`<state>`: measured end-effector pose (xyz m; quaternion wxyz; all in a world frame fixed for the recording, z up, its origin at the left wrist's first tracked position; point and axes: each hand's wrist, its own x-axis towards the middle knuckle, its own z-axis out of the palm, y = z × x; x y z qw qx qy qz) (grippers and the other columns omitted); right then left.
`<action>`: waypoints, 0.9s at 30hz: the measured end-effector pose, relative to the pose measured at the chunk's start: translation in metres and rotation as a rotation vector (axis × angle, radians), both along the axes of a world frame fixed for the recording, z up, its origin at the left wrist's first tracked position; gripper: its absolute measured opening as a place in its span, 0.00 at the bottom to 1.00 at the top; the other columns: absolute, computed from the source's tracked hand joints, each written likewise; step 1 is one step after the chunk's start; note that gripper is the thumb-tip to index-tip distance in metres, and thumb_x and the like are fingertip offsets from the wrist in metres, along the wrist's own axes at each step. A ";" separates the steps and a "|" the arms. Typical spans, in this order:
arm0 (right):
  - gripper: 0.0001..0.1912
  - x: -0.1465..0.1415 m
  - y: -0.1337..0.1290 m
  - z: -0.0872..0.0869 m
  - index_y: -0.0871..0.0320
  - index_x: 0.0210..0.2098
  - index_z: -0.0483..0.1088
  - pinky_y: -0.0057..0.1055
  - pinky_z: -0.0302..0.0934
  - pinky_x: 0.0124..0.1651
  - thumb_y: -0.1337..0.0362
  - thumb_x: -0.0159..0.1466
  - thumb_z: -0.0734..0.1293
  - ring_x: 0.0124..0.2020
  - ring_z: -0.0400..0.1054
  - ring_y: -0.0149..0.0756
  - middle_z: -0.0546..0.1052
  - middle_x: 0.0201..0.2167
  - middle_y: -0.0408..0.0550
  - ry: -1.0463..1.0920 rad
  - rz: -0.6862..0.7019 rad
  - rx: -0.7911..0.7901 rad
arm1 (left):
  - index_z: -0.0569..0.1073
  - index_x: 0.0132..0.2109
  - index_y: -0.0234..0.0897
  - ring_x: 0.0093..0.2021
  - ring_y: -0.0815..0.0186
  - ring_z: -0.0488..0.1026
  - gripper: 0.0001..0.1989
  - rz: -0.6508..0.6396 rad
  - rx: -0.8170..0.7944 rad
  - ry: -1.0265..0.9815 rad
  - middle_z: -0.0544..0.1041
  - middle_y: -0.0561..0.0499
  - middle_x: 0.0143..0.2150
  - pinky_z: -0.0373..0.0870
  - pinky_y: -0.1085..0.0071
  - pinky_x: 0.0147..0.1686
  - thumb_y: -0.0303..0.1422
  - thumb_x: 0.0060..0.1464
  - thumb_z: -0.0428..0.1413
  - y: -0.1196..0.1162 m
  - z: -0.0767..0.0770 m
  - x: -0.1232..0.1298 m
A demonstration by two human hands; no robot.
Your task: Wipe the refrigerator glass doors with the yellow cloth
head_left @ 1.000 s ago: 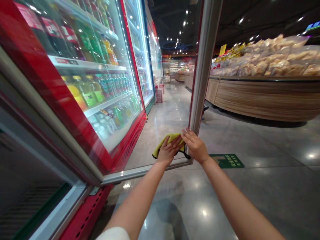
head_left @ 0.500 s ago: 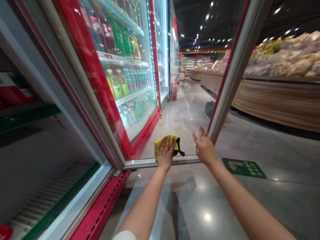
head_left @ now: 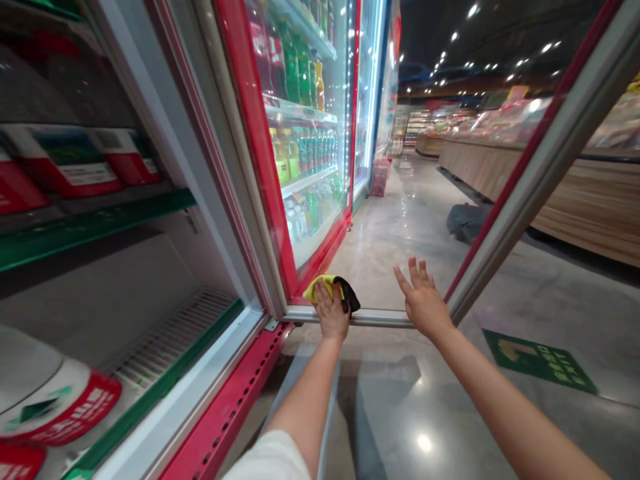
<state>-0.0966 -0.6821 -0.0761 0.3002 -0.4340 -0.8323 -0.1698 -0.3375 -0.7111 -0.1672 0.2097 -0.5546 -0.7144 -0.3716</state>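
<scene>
A glass cooler door with a grey frame (head_left: 381,317) stands swung out in front of me. My left hand (head_left: 332,311) presses a yellow and black cleaning cloth (head_left: 320,289) flat to the pane, low down just above the bottom frame bar. The cloth's black side shows folded over at its right edge. Near the door's lower right corner is my right hand (head_left: 426,301), its fingers spread and holding nothing. That hand overlaps the bottom bar in view; whether its fingertips touch the glass I cannot tell.
On my left is the open cooler, with a green-edged shelf (head_left: 100,223), a wire rack (head_left: 165,333) and a large bottle (head_left: 55,393). Beyond the pane, a lit drinks fridge (head_left: 307,147) lines the aisle. A wood-sided display stand (head_left: 590,207) is at right; a green floor sign (head_left: 540,360) lies below it.
My view has turned left, showing more of the cooler's inside. The left hand has slid the cloth left along the bottom of the pane, toward the hinge side. The right hand stays spread near the corner.
</scene>
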 end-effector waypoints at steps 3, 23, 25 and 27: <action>0.52 -0.004 -0.004 0.003 0.45 0.77 0.40 0.70 0.61 0.61 0.82 0.60 0.61 0.74 0.43 0.69 0.35 0.76 0.59 -0.025 -0.025 -0.014 | 0.53 0.75 0.33 0.76 0.37 0.42 0.42 -0.016 -0.024 -0.054 0.42 0.25 0.77 0.58 0.31 0.63 0.32 0.57 0.59 0.009 0.010 0.004; 0.62 -0.024 -0.020 0.015 0.48 0.71 0.10 0.69 0.62 0.61 0.74 0.64 0.67 0.72 0.32 0.82 0.10 0.70 0.63 -0.100 -0.019 0.027 | 0.44 0.76 0.29 0.78 0.49 0.38 0.37 0.241 0.159 -0.556 0.43 0.33 0.78 0.42 0.44 0.73 0.40 0.68 0.45 0.024 0.073 -0.023; 0.62 -0.023 -0.021 0.015 0.49 0.72 0.11 0.70 0.61 0.62 0.75 0.63 0.68 0.72 0.31 0.82 0.10 0.69 0.63 -0.107 -0.003 0.036 | 0.44 0.76 0.28 0.78 0.50 0.42 0.35 0.202 0.101 -0.467 0.45 0.32 0.78 0.45 0.45 0.73 0.37 0.69 0.43 0.015 0.055 -0.031; 0.63 -0.022 -0.021 0.014 0.49 0.71 0.11 0.70 0.61 0.62 0.75 0.63 0.68 0.72 0.31 0.83 0.09 0.69 0.62 -0.117 0.002 0.041 | 0.44 0.76 0.25 0.76 0.51 0.52 0.33 0.077 0.014 -0.328 0.53 0.28 0.76 0.49 0.45 0.72 0.33 0.69 0.39 0.006 0.033 -0.034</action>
